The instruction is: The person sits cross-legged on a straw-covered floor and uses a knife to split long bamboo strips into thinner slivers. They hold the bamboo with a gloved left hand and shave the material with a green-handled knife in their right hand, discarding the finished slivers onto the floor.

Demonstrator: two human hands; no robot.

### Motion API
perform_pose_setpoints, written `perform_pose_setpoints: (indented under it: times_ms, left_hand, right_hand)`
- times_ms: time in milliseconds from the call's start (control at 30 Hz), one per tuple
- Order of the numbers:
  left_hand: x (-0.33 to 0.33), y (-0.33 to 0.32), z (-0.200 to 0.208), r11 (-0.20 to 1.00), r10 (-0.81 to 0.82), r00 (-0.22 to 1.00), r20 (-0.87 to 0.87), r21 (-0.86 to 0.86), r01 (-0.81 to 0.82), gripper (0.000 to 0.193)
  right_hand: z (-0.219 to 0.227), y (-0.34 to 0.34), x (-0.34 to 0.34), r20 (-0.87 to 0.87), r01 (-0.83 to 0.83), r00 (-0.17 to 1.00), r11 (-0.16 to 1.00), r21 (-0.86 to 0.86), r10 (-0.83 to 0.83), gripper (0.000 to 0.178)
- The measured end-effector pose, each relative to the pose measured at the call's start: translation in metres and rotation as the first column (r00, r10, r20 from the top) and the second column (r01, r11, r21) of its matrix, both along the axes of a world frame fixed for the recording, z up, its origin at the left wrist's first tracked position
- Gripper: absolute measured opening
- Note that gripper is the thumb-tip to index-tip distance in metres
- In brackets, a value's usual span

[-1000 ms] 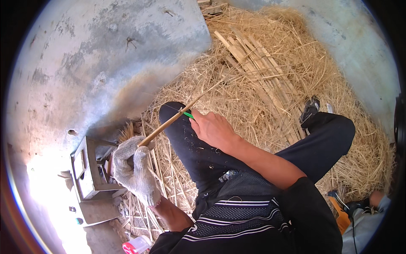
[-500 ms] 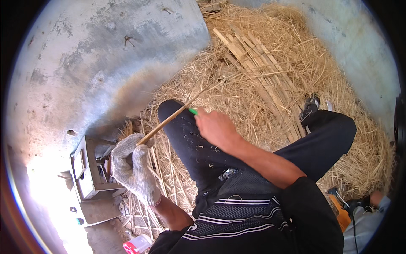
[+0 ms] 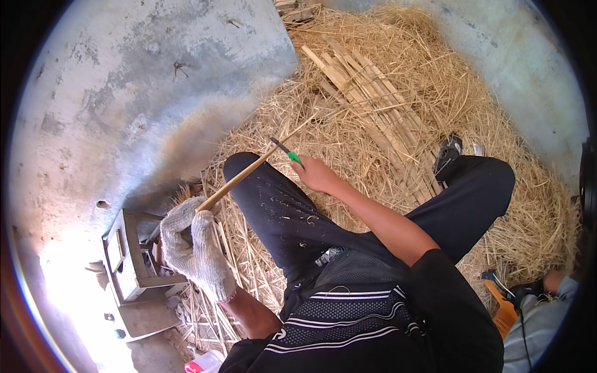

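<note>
My left hand (image 3: 198, 248), in a white knitted glove, is closed around the thick end of a bamboo strip (image 3: 239, 176). The strip slants up and right over my left knee, its thin end above the straw. In my bare right hand (image 3: 317, 174) is a utility knife (image 3: 295, 156) with a green handle and dark blade. The blade lies at the strip beyond my knee; whether it touches I cannot tell. Small curled shavings (image 3: 287, 217) cling to my dark trousers.
Split bamboo slats (image 3: 379, 105) lie in a pile on loose straw (image 3: 472, 112). A worn wooden stool or box (image 3: 140, 255) stands at left, near a concrete wall (image 3: 155, 81). A red-lidded container (image 3: 204, 362) sits lower left. Another person's sleeve (image 3: 535, 336) and an orange object (image 3: 502, 311) show lower right.
My right hand with the knife has moved slightly up and right along the strip, so the blade now shows. The left hand keeps its grip; the whole view has shifted a little.
</note>
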State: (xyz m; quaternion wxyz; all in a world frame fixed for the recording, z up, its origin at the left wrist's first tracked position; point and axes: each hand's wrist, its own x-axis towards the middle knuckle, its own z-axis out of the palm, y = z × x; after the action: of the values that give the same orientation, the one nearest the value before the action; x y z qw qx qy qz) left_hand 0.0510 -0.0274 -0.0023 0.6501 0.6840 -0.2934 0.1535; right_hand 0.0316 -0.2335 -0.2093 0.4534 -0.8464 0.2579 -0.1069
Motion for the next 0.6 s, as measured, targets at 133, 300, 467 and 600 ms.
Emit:
perform_pose_setpoints:
  times_ms: [133, 300, 467, 600]
  left_hand:
    - [0.004, 0.011, -0.003, 0.999, 0.033, 0.999, -0.022, -0.024, -0.033, 0.010]
    - [0.000, 0.006, -0.009, 0.999, -0.017, 0.998, 0.053, 0.034, 0.015, 0.010]
    - [0.003, -0.008, -0.005, 0.994, 0.111, 0.993, 0.044, -0.007, -0.111, 0.010]
    - [0.006, -0.002, 0.000, 0.998, 0.067, 0.998, 0.014, -0.002, -0.067, 0.010]
  right_hand:
    - [0.085, 0.033, -0.008, 0.029, -0.155, 0.988, 0.981, 0.117, 0.153, 0.039]
    - [-0.032, -0.011, 0.004, -0.033, 0.089, 0.993, 0.882, -0.462, -0.117, 0.032]
    - [-0.025, -0.018, 0.009, -0.095, 0.018, 0.995, 1.000, -0.001, -0.018, 0.031]
    - [0.033, -0.020, 0.007, -0.056, -0.065, 0.994, 0.914, 0.401, 0.095, 0.037]
